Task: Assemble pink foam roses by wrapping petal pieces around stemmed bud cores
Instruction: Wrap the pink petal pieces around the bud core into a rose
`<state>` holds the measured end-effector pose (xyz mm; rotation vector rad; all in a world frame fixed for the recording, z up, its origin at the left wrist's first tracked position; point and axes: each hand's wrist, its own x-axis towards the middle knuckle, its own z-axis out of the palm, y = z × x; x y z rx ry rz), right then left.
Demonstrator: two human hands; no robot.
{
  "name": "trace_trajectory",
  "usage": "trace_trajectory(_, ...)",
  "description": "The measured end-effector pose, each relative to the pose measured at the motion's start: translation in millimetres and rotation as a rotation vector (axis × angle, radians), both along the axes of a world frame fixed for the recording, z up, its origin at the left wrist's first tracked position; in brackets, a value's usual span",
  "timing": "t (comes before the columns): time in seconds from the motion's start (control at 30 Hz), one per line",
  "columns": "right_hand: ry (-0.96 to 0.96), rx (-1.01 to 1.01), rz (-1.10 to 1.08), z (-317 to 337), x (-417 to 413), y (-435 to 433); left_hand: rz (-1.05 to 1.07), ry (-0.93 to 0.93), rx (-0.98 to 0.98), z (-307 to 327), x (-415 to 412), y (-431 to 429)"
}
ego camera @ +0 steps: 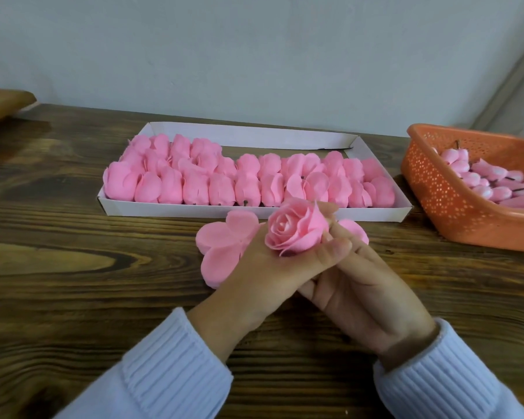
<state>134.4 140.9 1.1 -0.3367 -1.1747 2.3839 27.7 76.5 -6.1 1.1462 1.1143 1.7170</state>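
The head view shows a pink foam rose [297, 232] held just above the dark wooden table [73, 267], near its middle. The left hand [254, 276] grips it from below, thumb laid along its underside. The right hand [369, 297] cups its far side, fingers [330, 208] curled against the outer petals. A stack of flat pink foam petal pieces [221, 252] lies just left of the rose. Behind stands a white cardboard tray [194, 208] packed with pink foam pieces. To the right, an orange perforated plastic basket [448, 213] holds pink stemmed bud cores [493, 179].
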Motion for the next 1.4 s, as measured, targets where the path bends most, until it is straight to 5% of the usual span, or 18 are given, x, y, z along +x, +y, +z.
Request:
trace_trajectory(0.8, -0.115, -0.089, 0.057, -1.6, -1.1, 2.7, -0.074, 0.02, -0.012, 3.0, -3.7, -2.2)
trace_trajectory(1.4, -0.109, -0.006, 0.074, -2.3, -0.4, 2.2, 0.149, -0.023, -0.009, 3.9, -2.5, -3.6)
